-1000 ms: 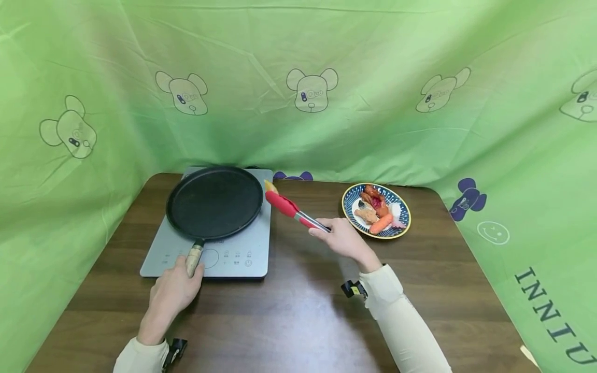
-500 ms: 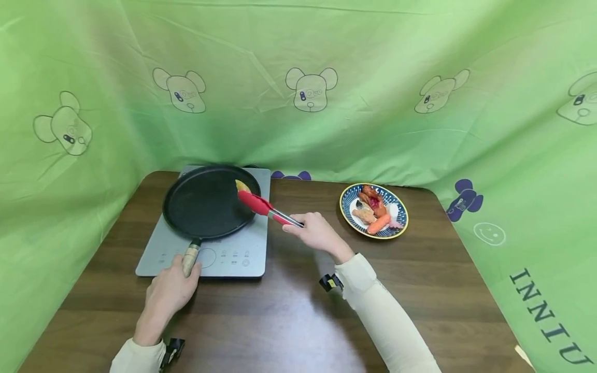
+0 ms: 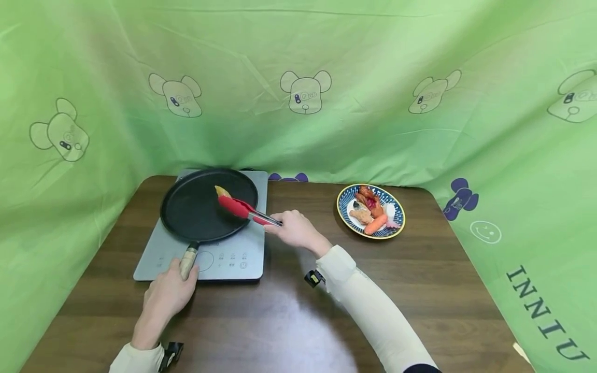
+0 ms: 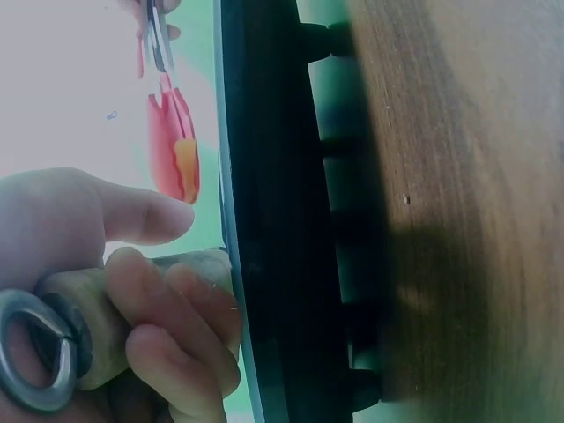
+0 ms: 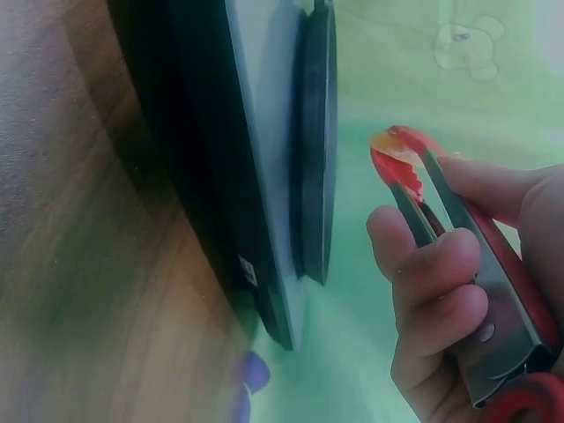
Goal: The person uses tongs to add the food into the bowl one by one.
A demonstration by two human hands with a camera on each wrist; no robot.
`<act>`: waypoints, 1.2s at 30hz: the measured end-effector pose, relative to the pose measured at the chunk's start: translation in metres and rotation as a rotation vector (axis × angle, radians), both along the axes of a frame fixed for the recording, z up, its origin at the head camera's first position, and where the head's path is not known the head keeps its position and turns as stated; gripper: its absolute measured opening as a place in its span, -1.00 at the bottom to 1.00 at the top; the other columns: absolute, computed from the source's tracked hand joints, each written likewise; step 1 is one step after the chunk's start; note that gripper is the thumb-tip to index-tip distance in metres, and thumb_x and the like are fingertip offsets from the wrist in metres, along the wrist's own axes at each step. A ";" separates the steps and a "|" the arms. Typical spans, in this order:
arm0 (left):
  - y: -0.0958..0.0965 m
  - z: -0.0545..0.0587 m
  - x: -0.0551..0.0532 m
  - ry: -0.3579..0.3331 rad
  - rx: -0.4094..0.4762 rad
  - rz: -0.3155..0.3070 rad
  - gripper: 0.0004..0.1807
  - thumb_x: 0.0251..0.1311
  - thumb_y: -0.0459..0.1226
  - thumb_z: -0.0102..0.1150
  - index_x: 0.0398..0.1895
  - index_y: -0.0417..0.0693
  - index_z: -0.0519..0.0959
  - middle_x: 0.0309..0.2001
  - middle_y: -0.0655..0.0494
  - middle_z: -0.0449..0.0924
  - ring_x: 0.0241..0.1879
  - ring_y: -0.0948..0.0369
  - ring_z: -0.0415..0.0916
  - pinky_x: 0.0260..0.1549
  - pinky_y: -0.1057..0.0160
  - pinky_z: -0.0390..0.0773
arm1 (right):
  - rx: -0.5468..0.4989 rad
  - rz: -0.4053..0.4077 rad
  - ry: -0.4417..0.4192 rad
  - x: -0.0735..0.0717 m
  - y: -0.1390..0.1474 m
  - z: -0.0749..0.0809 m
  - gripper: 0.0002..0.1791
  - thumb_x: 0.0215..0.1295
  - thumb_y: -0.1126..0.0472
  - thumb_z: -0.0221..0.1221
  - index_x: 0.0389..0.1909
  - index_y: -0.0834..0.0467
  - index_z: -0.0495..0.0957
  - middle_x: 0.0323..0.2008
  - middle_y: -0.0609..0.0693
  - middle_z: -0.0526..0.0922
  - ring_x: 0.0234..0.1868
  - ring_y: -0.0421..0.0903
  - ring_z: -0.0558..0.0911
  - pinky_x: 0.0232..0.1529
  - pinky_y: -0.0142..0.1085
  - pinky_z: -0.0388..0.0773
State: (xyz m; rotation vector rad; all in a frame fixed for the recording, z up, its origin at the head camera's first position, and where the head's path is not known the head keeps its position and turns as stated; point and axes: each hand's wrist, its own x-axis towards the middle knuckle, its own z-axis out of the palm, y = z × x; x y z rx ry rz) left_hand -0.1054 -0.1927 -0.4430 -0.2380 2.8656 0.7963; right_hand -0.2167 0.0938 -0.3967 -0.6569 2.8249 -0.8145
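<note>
- Holding red-tipped tongs (image 3: 240, 208) over a black flat pan (image 3: 196, 207), the right hand (image 3: 295, 229) appears in the head view with its fingers wrapped around them; the tips carry a yellow food piece (image 3: 222, 191), near the middle of the pan.
- In this same view, the left hand (image 3: 169, 292) grips the pan handle (image 3: 188, 261). If it pulls or presses down, I think the pan could slide or tip on the induction cooktop (image 3: 252, 254), because its rim is low.
- Also here, the long axis of the tongs runs obliquely, with tips away from the person and toward the left. The food piece points roughly the same way. The pan is round, so only its handle gives a direction: toward the person.
- From the left wrist, the fingers are curled closely around the handle, whose steel ring (image 4: 66, 370) is at the end. The tongs point downward in this turned view.
- From the right wrist, thumb and fingers press the two arms of the tongs narrow, and a gap separates the tips from the pan. Judging by this small grip, the piece could drop or roll if the squeeze weakens, or be crushed if it is too strong.
</note>
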 end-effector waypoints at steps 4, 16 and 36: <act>-0.001 -0.001 0.001 0.001 0.001 0.007 -0.32 0.34 0.14 -0.25 0.09 -0.35 0.20 -0.55 -0.07 0.31 -0.64 0.06 0.30 -0.70 0.13 0.23 | 0.014 0.014 0.021 -0.005 -0.008 0.001 -0.78 0.31 -0.05 0.14 -0.33 0.00 0.59 -0.75 -0.17 0.27 -0.70 -0.24 0.24 -0.61 -0.33 0.18; 0.000 -0.001 0.000 0.009 -0.012 -0.004 -0.28 0.34 0.16 -0.26 0.11 -0.39 0.19 -0.56 -0.10 0.35 -0.65 0.03 0.33 -0.71 0.10 0.26 | 0.076 0.035 0.020 -0.018 -0.024 0.005 -0.67 0.32 -0.13 0.09 -0.49 0.02 0.51 -0.71 -0.13 0.34 -0.70 -0.23 0.29 -0.64 -0.35 0.18; 0.000 -0.002 0.000 -0.018 -0.007 0.009 -0.30 0.33 0.18 -0.28 0.07 -0.35 0.19 -0.55 -0.09 0.33 -0.64 0.05 0.31 -0.71 0.12 0.25 | 0.243 -0.004 0.105 -0.031 -0.060 0.019 -0.65 0.32 -0.18 0.06 -0.36 0.02 0.52 -0.60 -0.09 0.43 -0.59 -0.14 0.44 -0.58 -0.28 0.33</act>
